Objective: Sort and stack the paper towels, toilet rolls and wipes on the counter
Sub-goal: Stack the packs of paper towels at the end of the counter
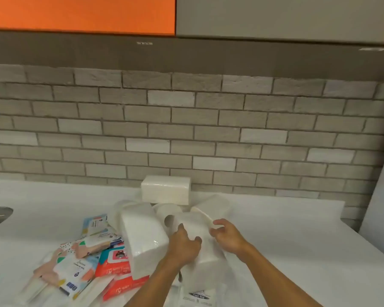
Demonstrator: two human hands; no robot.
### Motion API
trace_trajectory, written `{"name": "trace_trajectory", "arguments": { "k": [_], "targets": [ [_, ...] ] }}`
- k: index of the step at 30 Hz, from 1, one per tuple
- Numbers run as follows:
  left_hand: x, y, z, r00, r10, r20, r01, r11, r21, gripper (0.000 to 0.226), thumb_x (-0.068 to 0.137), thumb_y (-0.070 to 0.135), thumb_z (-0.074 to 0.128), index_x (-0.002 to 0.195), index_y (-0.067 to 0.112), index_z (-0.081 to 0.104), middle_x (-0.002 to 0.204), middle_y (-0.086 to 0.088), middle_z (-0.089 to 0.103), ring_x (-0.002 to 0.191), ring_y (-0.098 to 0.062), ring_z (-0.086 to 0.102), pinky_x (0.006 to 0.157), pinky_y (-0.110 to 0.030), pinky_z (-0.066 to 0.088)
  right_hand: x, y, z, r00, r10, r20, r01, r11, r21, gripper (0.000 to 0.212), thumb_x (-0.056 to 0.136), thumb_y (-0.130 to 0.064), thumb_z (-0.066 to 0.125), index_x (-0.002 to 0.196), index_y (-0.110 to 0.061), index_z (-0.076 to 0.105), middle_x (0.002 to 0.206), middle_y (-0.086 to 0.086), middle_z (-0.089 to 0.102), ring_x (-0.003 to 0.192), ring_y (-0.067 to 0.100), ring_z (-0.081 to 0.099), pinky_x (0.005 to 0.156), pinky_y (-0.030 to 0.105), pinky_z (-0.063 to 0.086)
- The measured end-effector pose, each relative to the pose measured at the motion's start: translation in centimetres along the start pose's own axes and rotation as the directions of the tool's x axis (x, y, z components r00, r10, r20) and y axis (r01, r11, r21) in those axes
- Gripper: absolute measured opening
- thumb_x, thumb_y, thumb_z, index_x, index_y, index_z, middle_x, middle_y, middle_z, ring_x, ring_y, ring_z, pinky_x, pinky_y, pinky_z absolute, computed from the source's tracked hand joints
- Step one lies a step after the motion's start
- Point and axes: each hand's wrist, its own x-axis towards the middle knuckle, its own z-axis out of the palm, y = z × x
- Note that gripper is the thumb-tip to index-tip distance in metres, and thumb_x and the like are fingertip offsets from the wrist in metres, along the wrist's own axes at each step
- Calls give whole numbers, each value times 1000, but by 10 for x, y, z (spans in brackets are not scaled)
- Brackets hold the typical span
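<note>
Towel pack (pixel 207 257), left hand (pixel 185 243) grips, right hand (pixel 228 237) pinches

Both bare forearms (pixel 273 271) outstretched, left hand (pixel 184 242) and right hand (pixel 227 234) close together, fingers (pixel 197 239) loosely curled.

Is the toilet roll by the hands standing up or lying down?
Lying down: the toilet roll has its hole facing sideways, not up.

A kitchen: white counter (pixel 275 240) under a grey brick backsplash (pixel 208 129), orange wall cabinet (pixel 80 14) above
</note>
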Motion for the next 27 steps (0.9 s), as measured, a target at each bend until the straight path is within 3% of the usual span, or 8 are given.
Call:
{"name": "trace_trajectory", "arguments": {
  "k": [4,7,11,18,23,27],
  "targets": [
    [-5,-16,15,999,-47,16,47,999,-8,57,94,38,53,139,8,35,134,-12,57,121,-27,55,99,-32,44,-5,13,10,992,122,44,-126,987,104,46,96,-37,57,136,-19,44,125,6,62,107,21,63,79,29,53],
    [-8,-24,23,995,-90,48,94,991,-96,56,96,44,46,139,10,32,136,-10,53,124,-28,52,102,-35,42,-7,23,17,972,193,134,-217,956,199,43,95,-41,54,125,-11,59,112,4,71,100,24,69,88,44,58],
    [-9,-32,25,988,-129,81,145,962,-230,64,95,50,45,146,17,27,139,-5,50,127,-27,48,106,-39,41,-14,32,25,947,247,205,-300,909,290,49,91,-59,52,123,-23,60,112,1,73,101,24,70,90,46,56],
    [-8,-37,27,988,-104,118,134,948,-289,72,90,57,43,152,34,15,139,4,51,125,-22,51,107,-42,43,-28,24,26,964,198,175,-252,889,383,39,94,-52,55,123,-26,58,110,-1,73,98,23,70,83,44,59],
    [-17,-28,25,993,1,115,39,939,-343,57,100,44,43,150,31,20,136,6,53,120,-14,53,99,-28,43,-35,26,18,973,141,182,-214,844,492,38,89,-45,65,123,-29,56,111,0,73,99,24,72,84,52,58],
    [-16,-24,18,993,77,92,-39,931,-364,45,101,40,43,143,33,29,133,9,55,118,-11,55,99,-29,45,-40,24,14,980,68,188,-166,803,572,49,82,-38,75,127,-31,54,112,1,73,100,27,72,83,55,58]
  ]
}}
